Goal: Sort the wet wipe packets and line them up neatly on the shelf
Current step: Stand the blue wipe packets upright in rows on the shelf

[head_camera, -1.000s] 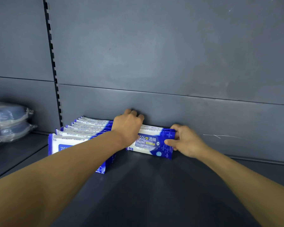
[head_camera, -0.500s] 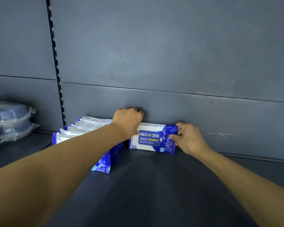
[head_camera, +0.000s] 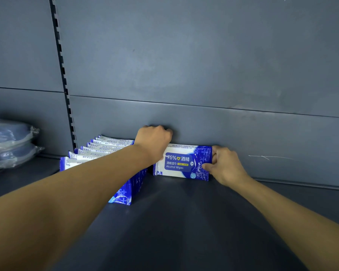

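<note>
A blue-and-white alcohol wipe packet (head_camera: 181, 163) stands upright against the shelf's back wall, front label facing me. My right hand (head_camera: 224, 165) pinches its right end, thumb on the front. My left hand (head_camera: 154, 142) curls over the packet's upper left corner, knuckles against the back wall. To the left, a row of several matching packets (head_camera: 98, 151) stands on edge, one behind another, partly hidden under my left forearm.
The dark grey shelf (head_camera: 184, 222) stretches toward me, bounded by the back wall (head_camera: 204, 65). A slotted upright (head_camera: 64, 75) divides the wall at the left. Clear-wrapped blue bundles (head_camera: 10, 141) lie stacked at the far left.
The packet went from leaning back to standing upright against the wall. Both hands stayed on it and shifted slightly toward the back wall.
</note>
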The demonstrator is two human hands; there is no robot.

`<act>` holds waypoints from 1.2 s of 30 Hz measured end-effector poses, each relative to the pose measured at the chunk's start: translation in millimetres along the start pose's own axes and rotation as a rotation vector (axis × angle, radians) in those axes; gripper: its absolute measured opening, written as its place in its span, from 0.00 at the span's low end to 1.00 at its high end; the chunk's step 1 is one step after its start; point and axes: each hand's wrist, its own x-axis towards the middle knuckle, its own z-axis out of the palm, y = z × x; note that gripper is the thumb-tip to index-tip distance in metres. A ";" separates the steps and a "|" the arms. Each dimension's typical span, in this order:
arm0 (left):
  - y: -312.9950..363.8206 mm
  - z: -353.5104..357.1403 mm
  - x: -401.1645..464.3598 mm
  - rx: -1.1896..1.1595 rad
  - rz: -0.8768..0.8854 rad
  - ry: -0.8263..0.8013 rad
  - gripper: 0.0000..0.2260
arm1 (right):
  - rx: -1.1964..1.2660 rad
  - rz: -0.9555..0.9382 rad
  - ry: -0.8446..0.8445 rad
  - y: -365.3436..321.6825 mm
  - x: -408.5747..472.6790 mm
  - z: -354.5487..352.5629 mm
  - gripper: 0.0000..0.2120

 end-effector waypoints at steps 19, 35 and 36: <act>0.9 -2.1 -1.5 0.046 -0.014 -0.011 0.20 | -0.063 0.048 -0.004 6.1 -1.9 4.7 0.17; 4.7 -12.1 -12.0 0.046 -0.067 0.037 0.22 | -0.179 0.087 0.022 9.8 -22.1 -15.2 0.19; 5.4 -14.7 -15.1 0.036 -0.067 0.052 0.22 | -0.190 0.077 0.033 7.4 -25.2 -17.6 0.19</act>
